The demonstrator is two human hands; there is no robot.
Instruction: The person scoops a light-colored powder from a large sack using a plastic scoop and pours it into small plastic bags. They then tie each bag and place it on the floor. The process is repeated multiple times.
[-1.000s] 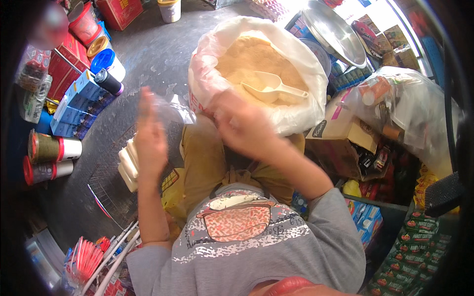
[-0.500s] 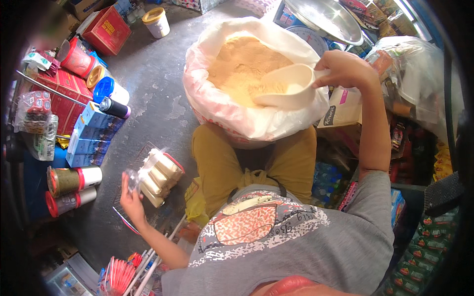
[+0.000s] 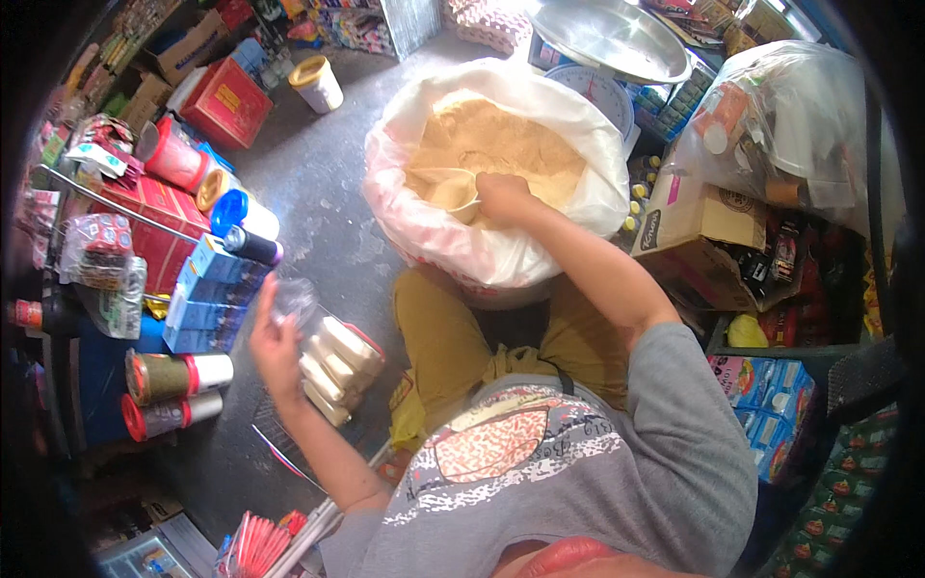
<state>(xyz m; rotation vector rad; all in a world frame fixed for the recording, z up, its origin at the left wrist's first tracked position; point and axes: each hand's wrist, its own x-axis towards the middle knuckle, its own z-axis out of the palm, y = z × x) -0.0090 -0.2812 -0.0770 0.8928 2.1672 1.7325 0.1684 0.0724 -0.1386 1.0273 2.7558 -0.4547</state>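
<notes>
A big white plastic sack (image 3: 395, 207) stands open before my knees, full of tan, sugar-like granules (image 3: 540, 135). My right hand (image 3: 505, 198) is closed round the end of a cream scoop (image 3: 461, 196), whose bowl is sunk into the granules near the sack's near left side. Off to the left, my left hand (image 3: 277, 342) has a thin clear plastic bag (image 3: 297, 302) at its fingers. Beside that hand lie several filled small bags (image 3: 339, 361) of pale tan contents in a wire basket; part of the basket is hidden.
A dial scale (image 3: 586, 85) with a metal pan (image 3: 617, 39) stands behind the sack. An open carton (image 3: 684, 222) and a large clear bag (image 3: 800, 125) crowd the right. Jars, blue boxes (image 3: 200, 294) and red cartons line the left. A white tub (image 3: 316, 85) sits at the back.
My right hand has swung left from the sack's right rim, taking the scoop down into the granules. My left hand still has the clear bag. The whole view has shifted slightly.
</notes>
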